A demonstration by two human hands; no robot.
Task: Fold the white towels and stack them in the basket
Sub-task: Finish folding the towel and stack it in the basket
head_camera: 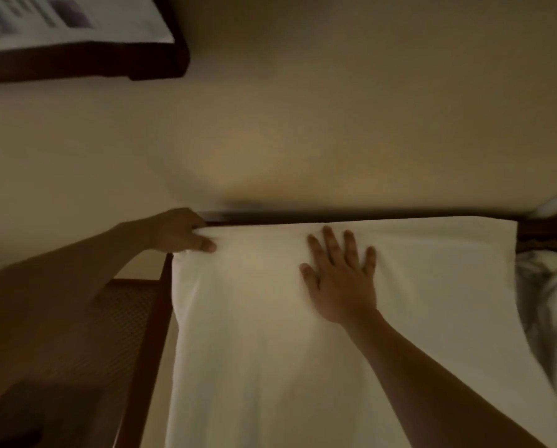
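A large white towel (270, 350) lies spread flat over a dark wooden surface and fills the lower middle of the view. My left hand (183, 232) pinches the towel's far left corner, thumb on top and fingers curled round the edge. My right hand (341, 273) lies flat on the towel near its far edge, fingers straight and spread, pressing the cloth down. No basket is in view.
A dark wooden edge (335, 216) runs along the towel's far side against a beige wall (303, 108). More crumpled white cloth (548, 286) lies at the right. A dark-framed picture (76, 37) hangs top left. A wooden frame with a woven panel (125, 318) stands at the left.
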